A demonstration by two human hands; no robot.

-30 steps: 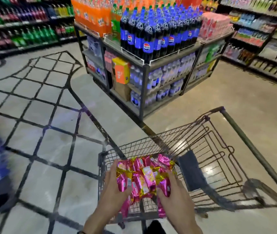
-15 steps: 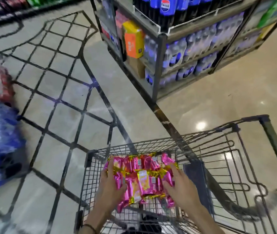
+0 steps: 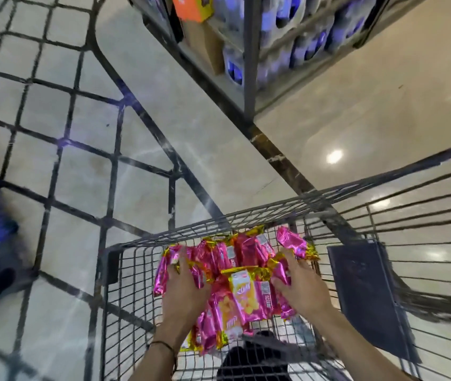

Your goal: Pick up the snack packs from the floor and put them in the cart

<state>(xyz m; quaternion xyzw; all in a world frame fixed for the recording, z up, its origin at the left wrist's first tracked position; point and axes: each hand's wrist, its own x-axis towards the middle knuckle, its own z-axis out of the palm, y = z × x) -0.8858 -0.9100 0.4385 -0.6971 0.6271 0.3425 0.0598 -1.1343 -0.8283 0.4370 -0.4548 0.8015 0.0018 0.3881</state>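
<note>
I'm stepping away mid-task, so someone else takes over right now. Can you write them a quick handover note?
Left hand and right hand grip one bundle of pink snack packs between them, inside the wire walls of the cart.
Done: the packs are off the floor and in the cart.
Left: let go and draw both hands out. No packs show on the visible floor.

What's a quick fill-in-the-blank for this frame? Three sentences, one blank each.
The snack packs are wrapped mostly in ____ foil with gold edges.
Of the left hand and right hand holding them, the one with a thin band at its wrist is the ____.
The packs are over the wire cart, and the box on the shelf rack beyond it is ____.
Missing words: pink; left; orange.
</note>
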